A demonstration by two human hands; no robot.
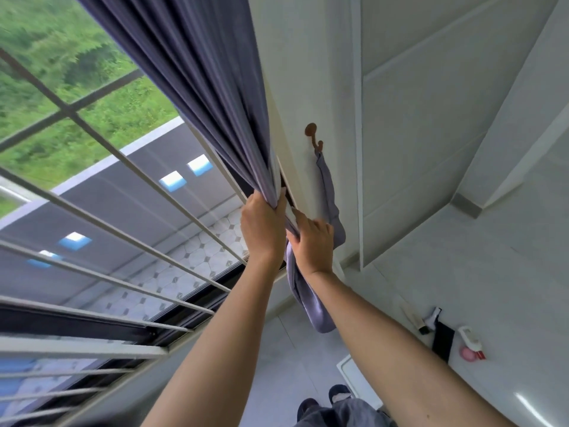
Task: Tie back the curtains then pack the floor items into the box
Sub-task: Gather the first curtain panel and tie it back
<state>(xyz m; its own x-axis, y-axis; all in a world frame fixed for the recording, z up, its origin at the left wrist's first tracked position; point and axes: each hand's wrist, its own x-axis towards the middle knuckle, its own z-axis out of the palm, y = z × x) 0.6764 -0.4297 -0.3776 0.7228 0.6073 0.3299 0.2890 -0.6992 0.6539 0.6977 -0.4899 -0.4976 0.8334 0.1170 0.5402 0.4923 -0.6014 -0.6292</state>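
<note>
A grey-purple curtain [197,66] hangs down from the upper left, gathered into a narrow bunch against the white wall. My left hand [261,226] is closed around that bunch. My right hand [312,241] sits just right of it, holding the matching fabric tieback [331,192]. The tieback hangs by one end from a brown wall hook [314,138] and loops down behind my right hand. The curtain's lower end [311,303] dangles below both hands. On the floor at the right lie several small items [443,334], among them a black strip, a white bottle and a pink object.
A barred window [101,217] fills the left side, with greenery and a tiled ledge outside. A white tray-like edge [354,377] lies on the floor near my feet [326,399]. White panelled walls rise at the right.
</note>
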